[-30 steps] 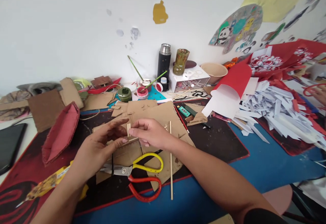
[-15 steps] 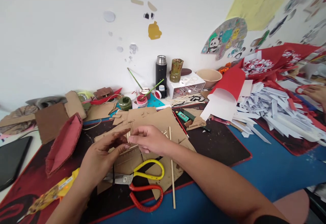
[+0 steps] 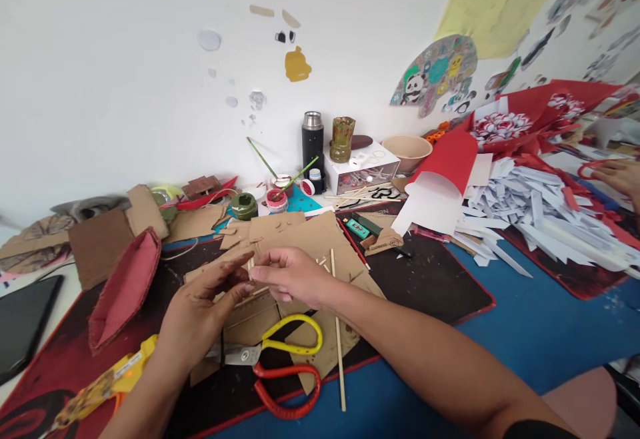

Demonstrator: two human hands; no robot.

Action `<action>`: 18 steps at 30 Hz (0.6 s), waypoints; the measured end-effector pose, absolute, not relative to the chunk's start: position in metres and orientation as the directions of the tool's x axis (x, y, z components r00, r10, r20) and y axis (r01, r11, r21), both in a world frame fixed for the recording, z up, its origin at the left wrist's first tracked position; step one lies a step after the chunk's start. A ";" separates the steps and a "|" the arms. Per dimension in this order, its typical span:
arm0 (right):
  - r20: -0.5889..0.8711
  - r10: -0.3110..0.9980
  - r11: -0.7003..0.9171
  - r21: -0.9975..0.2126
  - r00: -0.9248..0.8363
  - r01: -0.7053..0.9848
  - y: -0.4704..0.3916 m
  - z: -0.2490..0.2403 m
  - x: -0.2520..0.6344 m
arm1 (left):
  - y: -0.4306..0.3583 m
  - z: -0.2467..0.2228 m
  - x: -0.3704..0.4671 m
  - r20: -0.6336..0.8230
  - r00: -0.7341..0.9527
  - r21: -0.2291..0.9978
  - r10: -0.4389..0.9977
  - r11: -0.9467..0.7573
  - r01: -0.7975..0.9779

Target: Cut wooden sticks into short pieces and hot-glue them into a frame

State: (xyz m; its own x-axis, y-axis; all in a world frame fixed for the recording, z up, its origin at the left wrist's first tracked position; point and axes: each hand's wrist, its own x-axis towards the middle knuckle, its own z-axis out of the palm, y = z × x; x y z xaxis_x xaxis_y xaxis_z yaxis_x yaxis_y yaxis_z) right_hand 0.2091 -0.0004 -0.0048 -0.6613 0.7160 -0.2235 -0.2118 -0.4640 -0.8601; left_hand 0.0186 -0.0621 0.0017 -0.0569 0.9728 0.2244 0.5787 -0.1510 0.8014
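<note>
Over a piece of brown cardboard [image 3: 310,229], my two hands meet at a short pale wooden stick [image 3: 251,264]. My right hand [image 3: 293,278] pinches it between thumb and fingertips. Curved around its other side is my left hand [image 3: 193,316], thumb and fingers closed in on the small stick work; its fingertips look stained dark. Part of what they hold is hidden by the fingers. Scissors [image 3: 245,356] with one yellow and one red handle lie below my hands. A long thin wooden stick [image 3: 341,359] rests under my right forearm.
A yellow glue gun [image 3: 125,372] and a red-lined cardboard boat shape [image 3: 125,292] lie left. Paint jars [image 3: 244,207], a black flask [image 3: 313,142] and a white box [image 3: 363,172] stand behind. Rightward are paper strips [image 3: 530,206] and another person's hand [image 3: 620,176] near red-handled scissors.
The view has shifted slightly. My hands keep nearly the same pose around the short stick; nothing has been put down or picked up.
</note>
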 end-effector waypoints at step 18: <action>-0.216 0.711 -0.371 -0.924 -0.669 -0.095 0.003 0.008 0.217 | -0.061 0.002 0.020 0.218 -0.017 0.795 0.976 -0.168 0.583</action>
